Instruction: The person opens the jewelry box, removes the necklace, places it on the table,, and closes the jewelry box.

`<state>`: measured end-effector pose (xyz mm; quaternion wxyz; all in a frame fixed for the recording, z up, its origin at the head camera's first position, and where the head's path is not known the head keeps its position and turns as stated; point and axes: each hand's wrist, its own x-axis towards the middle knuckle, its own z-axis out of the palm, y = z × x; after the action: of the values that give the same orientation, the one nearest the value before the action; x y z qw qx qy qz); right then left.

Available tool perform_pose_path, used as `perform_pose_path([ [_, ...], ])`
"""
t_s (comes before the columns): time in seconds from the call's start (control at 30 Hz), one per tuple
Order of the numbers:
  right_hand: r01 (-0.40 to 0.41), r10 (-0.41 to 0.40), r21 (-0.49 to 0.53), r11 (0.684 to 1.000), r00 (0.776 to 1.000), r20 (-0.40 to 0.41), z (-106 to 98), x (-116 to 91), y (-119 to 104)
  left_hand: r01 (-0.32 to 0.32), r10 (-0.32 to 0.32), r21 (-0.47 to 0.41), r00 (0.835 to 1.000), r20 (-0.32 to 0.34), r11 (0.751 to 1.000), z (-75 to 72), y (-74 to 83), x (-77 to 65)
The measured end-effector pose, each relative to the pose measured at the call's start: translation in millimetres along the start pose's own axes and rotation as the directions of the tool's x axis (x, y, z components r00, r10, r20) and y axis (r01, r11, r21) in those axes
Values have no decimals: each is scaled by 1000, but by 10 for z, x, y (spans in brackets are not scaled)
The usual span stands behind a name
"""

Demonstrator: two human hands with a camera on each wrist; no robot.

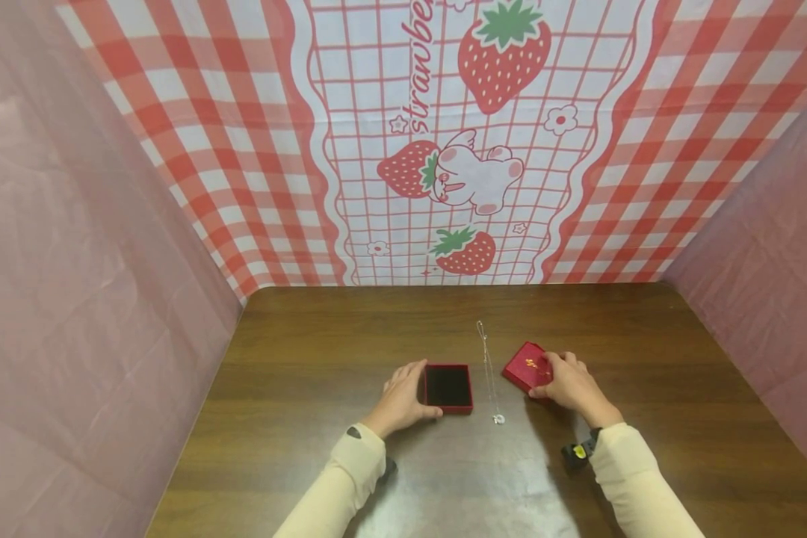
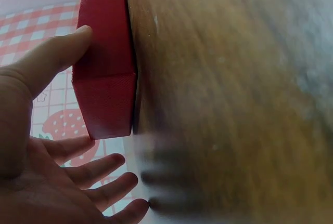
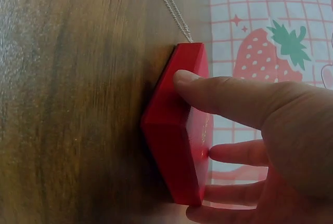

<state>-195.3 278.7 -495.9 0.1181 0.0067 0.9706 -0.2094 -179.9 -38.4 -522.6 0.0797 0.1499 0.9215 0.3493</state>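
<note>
An uncovered red jewelry box [image 1: 471,390] with a black lining [image 1: 447,386] sits on the table, left of a silver necklace. My left hand [image 1: 401,397] holds its left side, thumb on the near wall and index finger at the far corner. In the left wrist view the other fingers [image 2: 112,190] spread out past the box. The red box lid [image 1: 526,366], with gold lettering on top, lies turned at an angle right of the necklace. My right hand [image 1: 571,382] grips this lid, thumb along one edge. Between the two red pieces lies the silver necklace [image 1: 487,366], its pendant [image 1: 498,420] nearest me.
The brown wooden table [image 1: 296,344] extends around both hands. At its back hangs a strawberry-print cloth [image 1: 370,97], with pink cloth [image 1: 101,246] on the left and more pink cloth [image 1: 773,261] on the right. Each wrist wears a strapped device [image 1: 578,451].
</note>
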Motion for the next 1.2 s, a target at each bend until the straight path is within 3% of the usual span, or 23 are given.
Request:
perform_pose_path([
  [0.47, -44, 44, 9, 999, 999, 24, 24, 18, 12, 22, -22, -13, 998, 53, 1000, -1, 19, 5],
  [1.2, -24, 25, 39, 999, 999, -33, 65, 11, 65, 38, -37, -19, 999, 28, 999, 4, 22, -12],
])
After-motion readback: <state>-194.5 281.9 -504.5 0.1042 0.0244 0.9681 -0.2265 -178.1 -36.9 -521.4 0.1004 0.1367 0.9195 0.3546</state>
